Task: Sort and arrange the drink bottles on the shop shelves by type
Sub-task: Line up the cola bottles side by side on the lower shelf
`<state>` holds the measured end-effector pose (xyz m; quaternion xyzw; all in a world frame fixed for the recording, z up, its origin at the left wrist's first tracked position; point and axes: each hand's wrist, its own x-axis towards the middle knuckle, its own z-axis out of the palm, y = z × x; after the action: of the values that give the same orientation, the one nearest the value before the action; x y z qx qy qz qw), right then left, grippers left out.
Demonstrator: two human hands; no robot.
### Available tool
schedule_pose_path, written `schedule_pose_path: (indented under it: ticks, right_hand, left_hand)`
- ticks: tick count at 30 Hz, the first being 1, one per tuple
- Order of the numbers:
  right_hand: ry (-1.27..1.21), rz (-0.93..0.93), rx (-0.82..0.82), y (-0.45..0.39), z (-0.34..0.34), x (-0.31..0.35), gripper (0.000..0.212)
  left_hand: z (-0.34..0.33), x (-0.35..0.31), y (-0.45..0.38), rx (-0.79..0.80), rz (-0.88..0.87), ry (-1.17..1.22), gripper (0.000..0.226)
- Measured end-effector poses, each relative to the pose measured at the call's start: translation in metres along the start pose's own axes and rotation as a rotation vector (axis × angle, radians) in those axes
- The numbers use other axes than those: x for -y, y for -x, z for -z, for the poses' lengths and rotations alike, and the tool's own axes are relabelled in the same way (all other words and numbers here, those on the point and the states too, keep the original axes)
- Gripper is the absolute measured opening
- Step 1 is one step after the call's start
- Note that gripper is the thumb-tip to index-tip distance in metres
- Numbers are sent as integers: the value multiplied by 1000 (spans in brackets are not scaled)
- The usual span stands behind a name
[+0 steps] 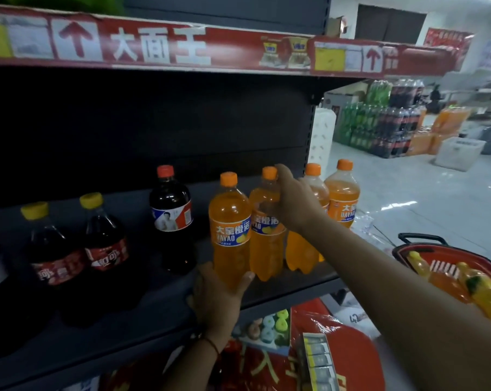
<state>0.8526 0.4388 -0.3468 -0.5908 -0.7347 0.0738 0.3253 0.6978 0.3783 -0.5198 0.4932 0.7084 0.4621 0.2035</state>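
Several orange soda bottles stand at the right end of the dark shelf [154,311]. My left hand [217,297] grips the base of the front orange bottle [229,221]. My right hand [291,198] holds the upper part of the second orange bottle [265,249], just below its cap. Behind my right arm stand a third orange bottle [313,176] and a fourth [343,193]. To the left are a dark cola bottle with an orange cap [172,213] and two yellow-capped cola bottles [105,244] [52,249].
A red shopping basket [402,251] with more orange and yellow bottles sits low at the right. The upper shelf edge carries a red banner [159,48]. Packaged goods lie on the shelf below. Stacked drink packs [379,119] stand across the tiled floor.
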Motion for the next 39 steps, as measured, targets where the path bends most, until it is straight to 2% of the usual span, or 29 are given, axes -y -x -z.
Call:
schedule_pose_path:
  ticks: [4,8,11,14,16,18,19,20,22,24,25,27,28,32,35,39]
  right_hand:
    - [-20,27,2,0,0,-6,82]
    - [-11,34,6,-2,-2,-6,94]
    - [-23,43,31,1,2,-3,98]
    - [-215,90,11,11,18,-3,90]
    - [-288,98,-162,13,42,-9,72]
    - [-319,5,-323,8,70,-21,56]
    - [-317,-51,-343,4,80,-27,56]
    - [-288,-97,-311,-1,86,-34,59]
    - [-196,-149,-134,-9,85,-42,71]
    - [-132,-179,67,-14,74,-45,79]
    - [-106,-175,121,-15,70,-48,79]
    - [-79,-140,133,-17,68,-54,70]
    - [-84,-116,123,-18,70,-58,66]
    - [-70,-65,136,-19,72,-65,61]
    - [-36,-80,136,-18,70,-62,67]
    - [80,37,-66,-9,63,-42,73]
  left_hand:
    - [5,1,0,97,-39,-5,89]
    - [11,8,-5,115,-69,-6,79]
    - [15,4,-10,172,-49,-34,88]
    - [31,-14,-12,200,-59,-24,100]
    - [49,-42,-17,86,-197,-16,102]
    - [66,-90,-24,-67,-468,-122,95]
    - [69,-116,-30,-127,-602,-195,91]
    - [69,-142,-37,-147,-714,-295,89]
    - [57,-184,-51,-97,-829,-583,92]
    - [44,-206,-65,25,-813,-878,101]
    - [40,-212,-69,116,-770,-943,102]
    - [36,-216,-76,264,-691,-917,97]
    - [37,-216,-77,288,-677,-886,95]
    - [40,-215,-75,277,-698,-848,93]
    - [38,-212,-71,264,-736,-837,96]
    - [43,-201,-67,189,-787,-895,106]
